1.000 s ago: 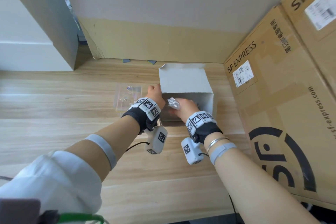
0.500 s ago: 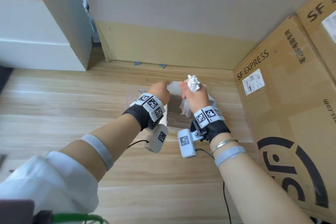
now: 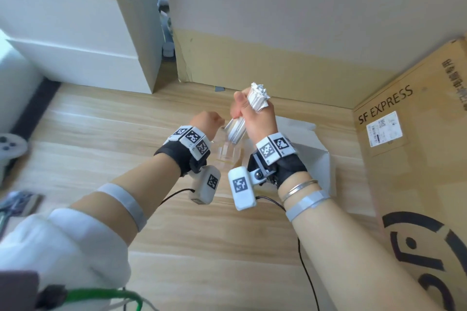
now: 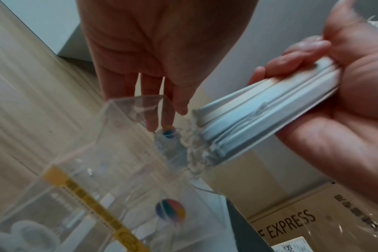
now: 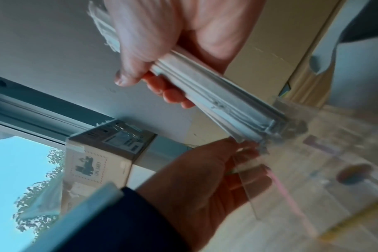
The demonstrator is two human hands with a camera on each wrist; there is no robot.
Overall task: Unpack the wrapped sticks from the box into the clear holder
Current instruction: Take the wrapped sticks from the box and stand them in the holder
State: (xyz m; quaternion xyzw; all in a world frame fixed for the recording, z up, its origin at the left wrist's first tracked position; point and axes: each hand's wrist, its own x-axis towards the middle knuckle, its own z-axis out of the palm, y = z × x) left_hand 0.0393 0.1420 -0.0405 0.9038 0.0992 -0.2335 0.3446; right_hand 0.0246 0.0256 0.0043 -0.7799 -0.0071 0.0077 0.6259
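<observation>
Wrapped sticks (image 3: 256,101): head view has a whole bundle fisted in the right hand (image 3: 255,118), raised, lower ends angled down toward the clear holder (image 3: 228,154) on the wooden table (image 3: 101,134). Left hand (image 3: 206,125) is at the holder's far side; grip can't be read from here. White box (image 3: 310,156) sits open just right of the holder, contents hidden. Left wrist view: left-hand fingers (image 4: 153,100) run straight down against the holder's wall, steadying, not clamped. Bundle's crinkled ends are at the rim, not clearly inside. Holder looks empty of sticks. Right wrist view: right fingers (image 5: 173,95) and thumb wrap the bundle; left hand flat along the clear wall. My read: first batch about to drop in, nothing loaded yet; whatever remains in the box can't be judged.
</observation>
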